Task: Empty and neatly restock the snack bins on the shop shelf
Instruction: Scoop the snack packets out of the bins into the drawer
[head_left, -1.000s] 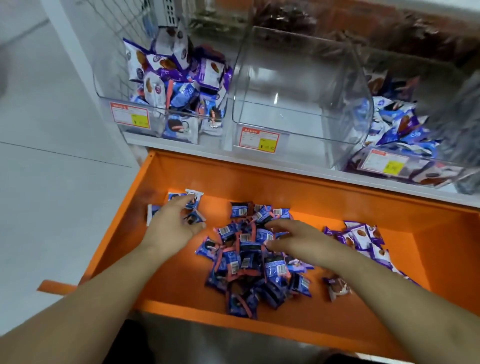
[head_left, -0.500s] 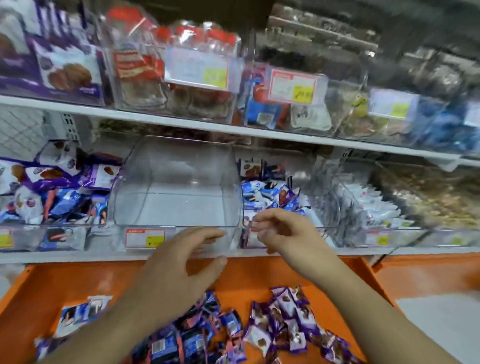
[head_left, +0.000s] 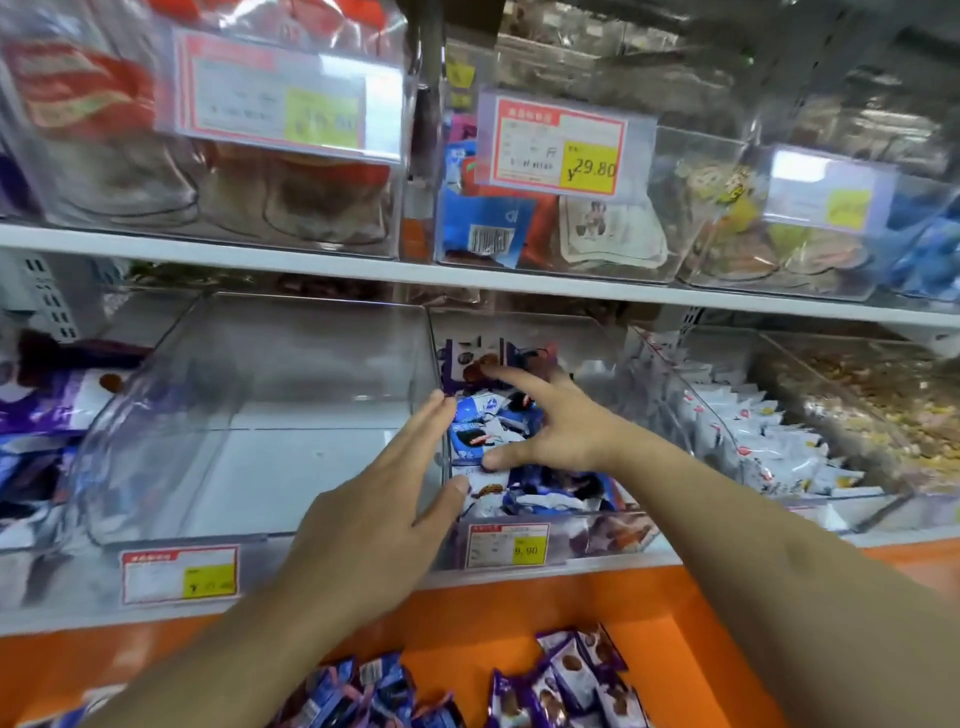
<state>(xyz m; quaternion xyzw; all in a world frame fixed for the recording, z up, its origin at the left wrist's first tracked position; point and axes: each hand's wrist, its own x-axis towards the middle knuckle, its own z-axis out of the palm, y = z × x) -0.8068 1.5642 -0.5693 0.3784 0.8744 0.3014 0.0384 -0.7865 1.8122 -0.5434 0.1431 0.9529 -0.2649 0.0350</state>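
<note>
At centre frame the right hand (head_left: 558, 423) is inside the full bin (head_left: 613, 538), fingers (head_left: 506, 375) spread and straight, the index tip against a purple packet at the back of the bin and the thumb low against the blue-and-white packets (head_left: 480, 434) heaped in it; nothing is gripped. The left hand (head_left: 387, 512) sits at centre frame, just left of the right, fingers straight and relaxed, lying along the clear wall that divides this bin from the empty bin (head_left: 249, 415) to its left; its fingertips are at that wall's top edge and its thumb is at the packets near the front; it holds nothing. The relation that matters: the packets lie directly under and forward of the right palm, and to the right of the left hand, so the heap sits between the two hands. The right hand is the nearer, being already over the heap. The bin runs front to back, away from the person, so a scoop would likely draw toward the front lip. At the bottom of the frame, loose packets (head_left: 566, 680) lie in the orange tray (head_left: 649, 603). Judged step: starting to empty this bin. Risk: packets spilling over the low front lip.
</note>
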